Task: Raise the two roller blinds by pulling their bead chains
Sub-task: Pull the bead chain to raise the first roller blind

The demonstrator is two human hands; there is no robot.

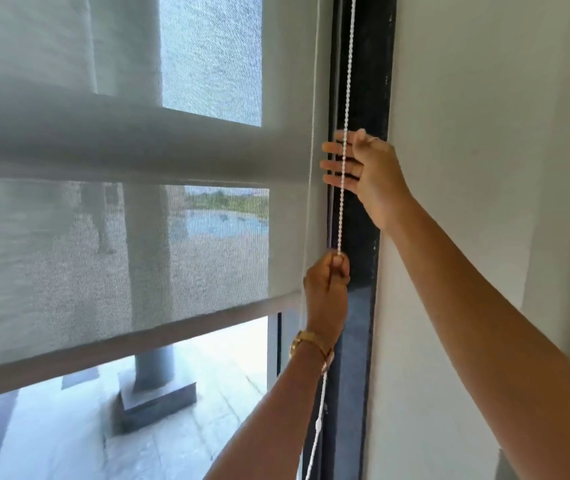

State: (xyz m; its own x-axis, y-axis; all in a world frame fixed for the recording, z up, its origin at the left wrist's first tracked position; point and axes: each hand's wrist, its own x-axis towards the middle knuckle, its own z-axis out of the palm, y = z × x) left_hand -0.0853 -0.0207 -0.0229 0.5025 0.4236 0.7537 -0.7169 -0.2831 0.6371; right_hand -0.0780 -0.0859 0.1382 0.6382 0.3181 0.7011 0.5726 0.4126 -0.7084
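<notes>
Head view, left hand point(328, 282): lower of the two, closed in a fist on the bead chain point(344, 188); a gold watch point(306, 341) sits on its wrist.
Head view, right hand point(363, 168): higher up, fingers point(332, 164) spread open behind the same chain strand, touching or nearly touching it, not yet closed on it.
Bead chain: hangs straight down along the dark window frame point(363, 98), runs into the left fist and comes out below the wrist, where a white connector point(318, 426) shows on it.
Second cord: a thinner strand point(311, 143) hangs just left of the beaded one; whether it is the return side or the other blind's chain I cannot tell.
Mesh blind point(86, 254): partly raised; its bottom bar point(172, 337) crosses the lower window with clear glass below.
Upper blind point(103, 143): its blurred lower edge lies across the middle of the window, higher than the mesh one.
Doing the step well: probably hand-over-hand; close the right fingers high on the chain before the left lets go, pull straight down along the frame, avoid catching the thin strand.
Room: plain pale wall point(484, 168) at right; outside, a paved terrace and a grey column point(153, 368). No surface in sight.
</notes>
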